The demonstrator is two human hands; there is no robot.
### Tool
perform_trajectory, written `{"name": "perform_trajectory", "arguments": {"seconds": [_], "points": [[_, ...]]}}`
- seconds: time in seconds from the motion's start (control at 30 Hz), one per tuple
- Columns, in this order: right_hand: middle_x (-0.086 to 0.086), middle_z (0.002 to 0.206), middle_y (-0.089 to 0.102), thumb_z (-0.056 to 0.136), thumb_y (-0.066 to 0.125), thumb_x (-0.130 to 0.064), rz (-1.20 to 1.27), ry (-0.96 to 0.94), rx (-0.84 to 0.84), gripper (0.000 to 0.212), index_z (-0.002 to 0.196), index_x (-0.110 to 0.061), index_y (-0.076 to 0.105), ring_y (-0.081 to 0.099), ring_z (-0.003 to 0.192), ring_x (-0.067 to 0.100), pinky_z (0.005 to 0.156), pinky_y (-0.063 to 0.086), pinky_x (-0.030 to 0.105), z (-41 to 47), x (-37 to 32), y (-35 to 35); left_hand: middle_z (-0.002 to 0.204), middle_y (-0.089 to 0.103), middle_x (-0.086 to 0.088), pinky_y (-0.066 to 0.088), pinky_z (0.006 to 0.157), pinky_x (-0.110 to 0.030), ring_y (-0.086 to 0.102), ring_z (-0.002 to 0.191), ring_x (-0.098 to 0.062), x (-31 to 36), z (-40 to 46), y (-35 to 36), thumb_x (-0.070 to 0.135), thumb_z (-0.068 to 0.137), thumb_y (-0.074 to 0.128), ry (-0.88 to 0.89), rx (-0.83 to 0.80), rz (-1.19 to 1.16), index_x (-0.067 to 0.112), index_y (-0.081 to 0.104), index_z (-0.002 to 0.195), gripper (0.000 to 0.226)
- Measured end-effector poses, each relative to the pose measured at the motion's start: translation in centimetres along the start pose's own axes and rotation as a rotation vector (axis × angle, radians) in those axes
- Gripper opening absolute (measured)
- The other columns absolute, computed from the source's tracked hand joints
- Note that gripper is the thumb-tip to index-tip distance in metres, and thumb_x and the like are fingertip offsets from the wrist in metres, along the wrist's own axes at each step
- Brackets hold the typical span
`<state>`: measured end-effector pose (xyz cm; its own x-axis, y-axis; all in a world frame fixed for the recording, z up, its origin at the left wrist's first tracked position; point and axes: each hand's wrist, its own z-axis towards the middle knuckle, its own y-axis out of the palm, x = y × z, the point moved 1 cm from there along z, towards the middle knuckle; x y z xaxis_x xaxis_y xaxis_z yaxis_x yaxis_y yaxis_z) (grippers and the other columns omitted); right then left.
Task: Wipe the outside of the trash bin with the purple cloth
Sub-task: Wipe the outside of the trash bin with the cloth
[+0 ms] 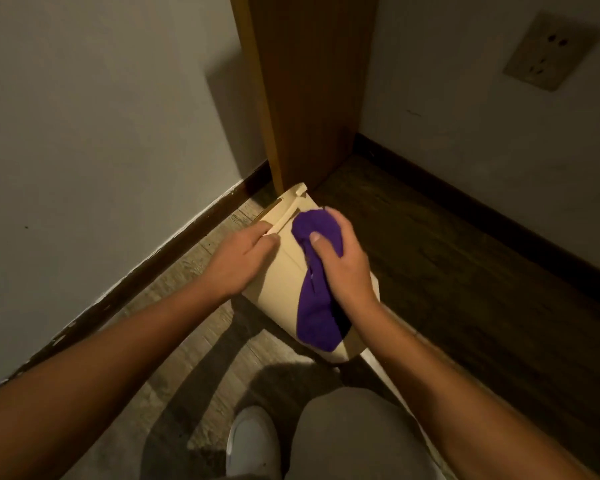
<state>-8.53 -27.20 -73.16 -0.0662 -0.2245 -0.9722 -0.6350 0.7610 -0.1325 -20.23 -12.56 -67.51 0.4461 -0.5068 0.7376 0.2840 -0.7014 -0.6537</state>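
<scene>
A: Where's the bin?

B: Cream trash bin [278, 271] sits on the floor [194, 341], approx centre of view, tipped toward the person w/ its top end pointing to 12 o'clock, at the foot of a wooden door frame [309, 98]. Can't tell if the far end touches the frame.

A: Hands?

B: Left hand [241, 261] at 9 o'clock of the bin, fingers curled closed on the raised rim strip, steadying. Right hand [340, 261] closed round the purple cloth [317, 306], bunched, thumb on top; cloth pressed to the bin's side wall, its tail draping toward 6 o'clock.

A: How to do the wipe well?

B: My read: mid-wipe on the upper face. Keep the left grip firm so the bin doesn't slide; spread the cloth flatter, as a wad cleans only a narrow track. Long overlapping passes, rim to base, then rotate the bin to reach the faces turned away. Work the cloth edge along the rim strip & hinge notch, where dirt probably collects.

A: Materials?

B: Bin: smooth matte plastic, flat tapering walls, rounded corners. Cloth: soft, thick, probably microfibre. Floor: wood-grain planks, worn. Walls pale, dark skirting board [153, 258]; socket plate [553, 51] at 2 o'clock.
</scene>
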Motion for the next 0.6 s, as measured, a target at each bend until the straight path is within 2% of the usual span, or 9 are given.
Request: {"name": "perform_trajectory", "arguments": {"seconds": [0.07,0.1,0.17,0.23,0.3,0.37,0.47,0.53,0.6], "points": [[-0.012,0.153,0.046,0.096,0.059,-0.054,-0.096,-0.135,0.024,0.063,0.152,-0.048,0.030,0.049,0.136,0.011,0.106,0.051,0.041,-2.2,0.8,1.2,0.098,0.066,0.013,0.046,0.070,-0.016,0.065,0.091,0.000,1.1,1.0,0.0,0.050,0.108,0.031,-0.056,-0.029,-0.048,0.026,0.066,0.102,0.042],[-0.013,0.156,0.041,0.095,0.058,-0.053,-0.151,-0.210,0.014,0.065,0.153,-0.048,0.027,0.043,0.140,0.010,0.111,0.046,0.041,-3.0,1.1,1.8,0.097,0.069,0.011,0.047,0.070,-0.014,0.066,0.089,0.001,1.6,1.6,0.2,0.054,0.107,0.029,-0.093,-0.051,-0.094,0.024,0.070,0.104,0.051],[-0.012,0.161,0.036,0.096,0.056,-0.054,-0.269,-0.338,-0.014,0.066,0.155,-0.043,0.027,0.033,0.148,0.010,0.118,0.035,0.042,-3.9,1.6,3.1,0.089,0.073,0.000,0.050,0.071,-0.022,0.069,0.084,-0.007,2.2,2.3,0.7,0.060,0.105,0.027,-0.142,-0.022,-0.110,0.015,0.076,0.095,0.067],[-0.009,0.162,0.038,0.097,0.053,-0.055,-0.299,-0.348,-0.009,0.065,0.156,-0.039,0.031,0.031,0.150,0.010,0.120,0.032,0.045,-3.7,1.9,3.7,0.079,0.073,-0.009,0.052,0.069,-0.035,0.069,0.077,-0.018,2.2,2.1,0.8,0.057,0.106,0.028,-0.111,0.086,-0.026,0.007,0.074,0.080,0.073],[-0.009,0.159,0.042,0.098,0.052,-0.057,-0.277,-0.297,0.026,0.061,0.153,-0.038,0.035,0.036,0.147,0.012,0.117,0.037,0.051,-2.4,1.9,3.7,0.084,0.073,-0.020,0.055,0.079,-0.049,0.070,0.081,-0.029,1.5,1.3,0.8,0.051,0.108,0.031,-0.060,0.129,0.001,-0.001,0.073,0.085,0.071],[-0.008,0.155,0.047,0.097,0.051,-0.060,-0.270,-0.246,0.068,0.059,0.150,-0.038,0.039,0.041,0.144,0.015,0.113,0.041,0.054,-0.5,1.9,3.8,0.087,0.073,-0.021,0.054,0.082,-0.052,0.069,0.083,-0.031,0.4,0.6,0.7,0.047,0.108,0.035,-0.043,0.139,-0.004,-0.001,0.072,0.089,0.064],[-0.004,0.149,0.053,0.093,0.050,-0.066,-0.289,-0.125,0.085,0.064,0.149,-0.035,0.042,0.048,0.138,0.020,0.109,0.045,0.053,2.9,1.7,3.2,0.088,0.073,-0.009,0.059,0.072,-0.041,0.071,0.081,-0.018,-0.9,-0.2,0.5,0.051,0.105,0.040,-0.037,0.150,0.031,0.008,0.070,0.089,0.055],[0.000,0.142,0.058,0.092,0.052,-0.068,-0.229,0.050,0.093,0.069,0.149,-0.030,0.044,0.056,0.128,0.022,0.104,0.051,0.048,5.3,2.0,2.0,0.089,0.073,0.000,0.053,0.066,-0.027,0.069,0.081,-0.009,-1.8,-0.9,0.7,0.060,0.099,0.038,-0.028,0.164,0.047,0.013,0.072,0.089,0.060],[0.005,0.125,0.065,0.092,0.053,-0.071,-0.170,0.251,0.107,0.070,0.139,-0.018,0.055,0.063,0.115,0.024,0.098,0.053,0.044,7.1,2.7,0.5,0.085,0.072,0.001,0.049,0.065,-0.025,0.067,0.078,-0.009,-2.6,-1.7,0.8,0.067,0.095,0.034,-0.004,0.195,0.074,0.013,0.073,0.085,0.068]]}}
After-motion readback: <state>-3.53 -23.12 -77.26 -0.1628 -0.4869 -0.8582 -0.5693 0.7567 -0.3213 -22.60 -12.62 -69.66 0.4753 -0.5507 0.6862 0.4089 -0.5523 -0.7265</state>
